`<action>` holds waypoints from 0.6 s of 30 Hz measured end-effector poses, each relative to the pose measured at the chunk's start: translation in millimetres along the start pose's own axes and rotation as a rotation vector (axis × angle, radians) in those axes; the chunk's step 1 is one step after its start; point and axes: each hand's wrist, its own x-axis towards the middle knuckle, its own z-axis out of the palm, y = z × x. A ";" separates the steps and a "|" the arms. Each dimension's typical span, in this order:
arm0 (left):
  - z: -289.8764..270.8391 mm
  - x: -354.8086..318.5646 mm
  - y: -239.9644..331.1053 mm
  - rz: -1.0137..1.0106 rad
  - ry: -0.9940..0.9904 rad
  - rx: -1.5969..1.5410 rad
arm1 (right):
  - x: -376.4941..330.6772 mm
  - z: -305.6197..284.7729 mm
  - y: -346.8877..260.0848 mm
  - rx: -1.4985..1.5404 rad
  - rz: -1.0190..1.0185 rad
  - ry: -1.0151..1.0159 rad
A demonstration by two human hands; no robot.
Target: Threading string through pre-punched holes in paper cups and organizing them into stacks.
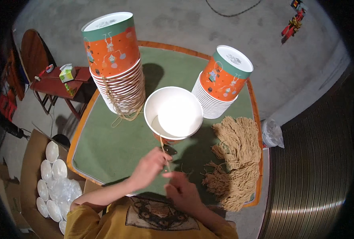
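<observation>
A white-lined paper bucket [152, 104] stands mouth up in the middle of the green-topped table, its orange outside just showing at the near side. From its near rim a tan cord [162, 142] runs down toward me. My left hand [150, 166] is closed on this cord in a pinch, just in front of the bucket. Close below it, my right hand [181, 190] is closed with thumb and finger at the cord's lower part; its fingertips are slightly blurred. To the right of my hands lies a large bundle of tan cords [240, 153].
Upside-down orange and green buckets form a tall stack [113, 51] at the far left, with cord handles hanging, and a shorter stack [224, 81] at the right. A cardboard box [31, 163] of white cups sits at lower left. A ribbed shutter [312, 159] stands at right.
</observation>
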 end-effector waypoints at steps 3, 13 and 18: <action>24.2 9.8 28.7 0.452 -0.066 0.681 | -16.1 -21.3 -6.2 0.065 -0.206 0.244; 3.7 50.3 61.7 0.300 0.181 1.001 | -15.8 -69.2 -58.9 0.559 -0.198 0.404; -67.2 61.4 68.4 0.322 0.032 0.856 | 33.4 -73.1 -69.5 1.023 -0.262 0.154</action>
